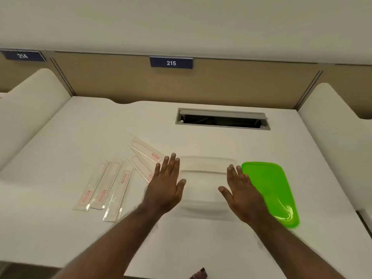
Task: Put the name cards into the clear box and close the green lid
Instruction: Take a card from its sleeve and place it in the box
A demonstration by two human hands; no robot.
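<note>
A clear plastic box [203,178] sits open on the white desk, just ahead of me. Its green lid [271,190] lies flat on the desk to the right of it. Several clear name cards with red print [112,186] are spread in a fan to the left of the box. My left hand [167,184] hovers flat with fingers apart at the box's left side, covering the end of one card. At the right side of the box my right hand [241,194] is also flat and spread, overlapping the lid's left edge. Neither hand holds anything.
An open cable slot [222,118] is set into the desk behind the box. A tan partition with number plates 214 [23,55] and 215 [171,63] stands at the back. White side dividers rise at the desk's left and right.
</note>
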